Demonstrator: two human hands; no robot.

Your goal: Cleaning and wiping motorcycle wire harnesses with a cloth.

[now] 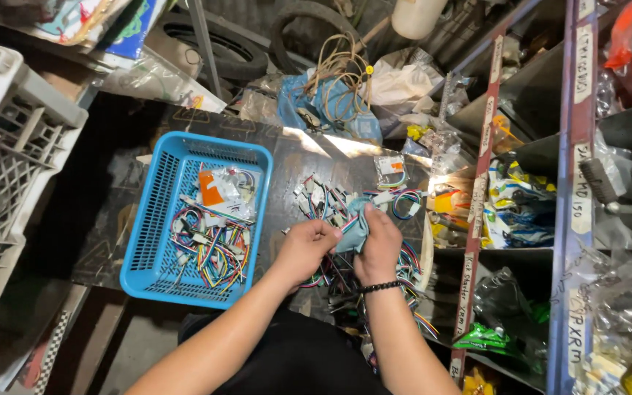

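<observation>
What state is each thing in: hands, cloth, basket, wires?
left hand: closed on the cloth's edge
right hand: gripping the cloth
light blue cloth: crumpled, held between both hands
blue basket: upright, partly filled with wire connectors
loose wire connectors: scattered on the dark surface

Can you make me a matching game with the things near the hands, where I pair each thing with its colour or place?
Things:
1. basket
2. bracelet
3. crate
4. cloth

Colours and places:
A. black, around the right wrist
B. pale blue, held between the left hand and right hand
C. bright blue, with coloured wires inside
D. whitish, at the far left edge

Pairs: 1-C, 2-A, 3-D, 4-B
</observation>
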